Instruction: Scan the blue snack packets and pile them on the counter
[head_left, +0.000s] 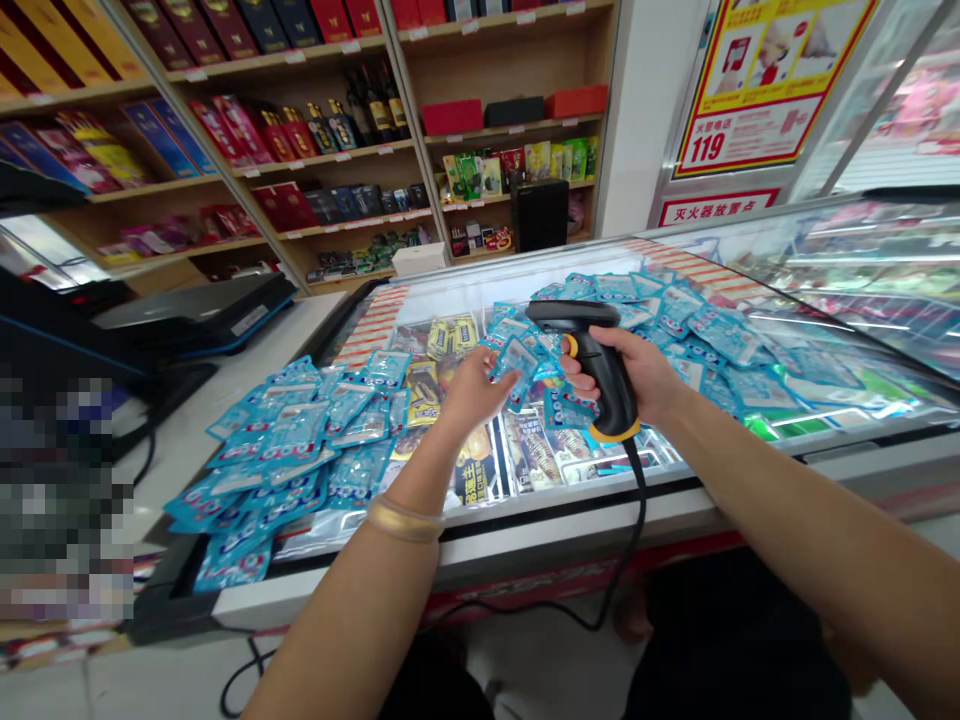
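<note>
My right hand point(637, 365) is wrapped round the grip of a black and yellow barcode scanner point(609, 385), its head turned to the left. From the base of the grip a black cable hangs down over the freezer's front edge. Left of the scanner, my left hand point(474, 388), with a gold bangle on the wrist, has its thumb and fingers at a small blue packet point(516, 368) and appears to pinch it. Blue packets form one heap point(285, 440) on the left of the glass freezer top and another heap point(697, 320) on the right.
Under the glass of the chest freezer point(480, 545) lie wrapped goods point(532, 450). A flat black device point(199, 310) stands on the counter to the left. Shelves point(330, 155) with boxes and bottles line the back, beside a red and yellow sign point(772, 85). The cable point(634, 540) loops toward the floor.
</note>
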